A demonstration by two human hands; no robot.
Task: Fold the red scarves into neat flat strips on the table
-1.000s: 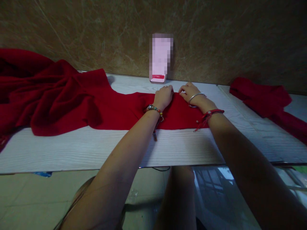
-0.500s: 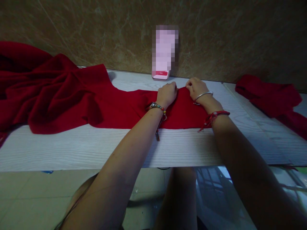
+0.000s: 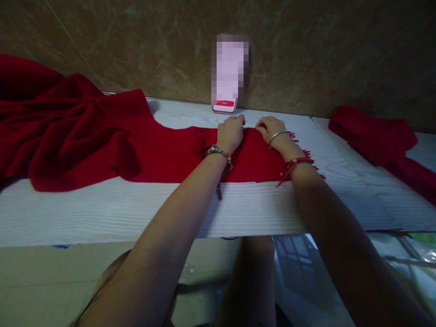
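A red scarf runs along the narrow white table, bunched at the left and flatter under my hands. Short fringe shows at its right end, beside my right wrist. My left hand is closed over the far edge of the scarf, its fingertips mostly turned from view. A little to the right, my right hand pinches the same far edge near the fringed end. Between the hands the cloth lies fairly flat.
A phone, mostly blurred out, leans on the brown marbled wall behind the table. Another piece of red cloth lies at the far right. Below the near edge are the tiled floor and my legs.
Fringe now shows past my right wrist at the scarf's right end. The right hand sits slightly lower on the far edge. The whole view has shifted a little.
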